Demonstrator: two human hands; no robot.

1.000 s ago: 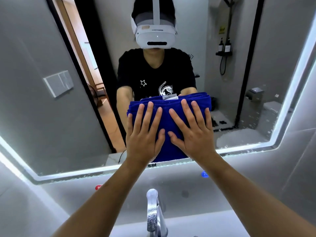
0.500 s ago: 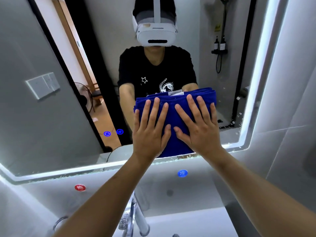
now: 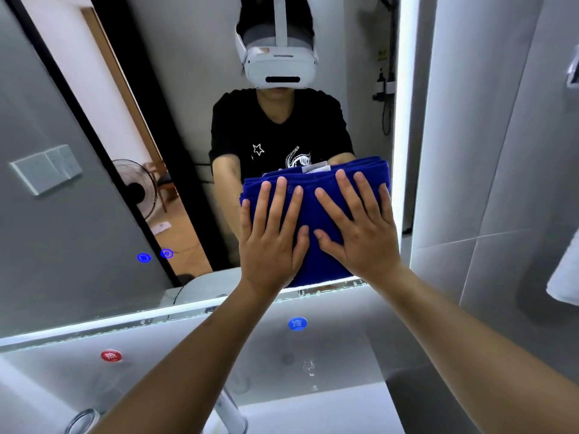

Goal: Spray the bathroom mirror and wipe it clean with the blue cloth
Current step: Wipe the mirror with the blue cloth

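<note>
One folded blue cloth (image 3: 316, 220) lies flat against the mirror (image 3: 94, 198), in the glass's lower right corner, its right end just beside the lit right border and its bottom edge at the lit lower border. Its long axis runs left to right along the glass, with the stacked folds and a white label facing up. Two hands press it: the left hand (image 3: 271, 242) on the cloth's left half, the right hand (image 3: 360, 233) on its right half, thumbs nearly meeting. All fingers are straight and spread wide, pointing up. Below the mirror's lower border sit two round stickers, one red (image 3: 111, 355) and one blue (image 3: 297, 323).
</note>
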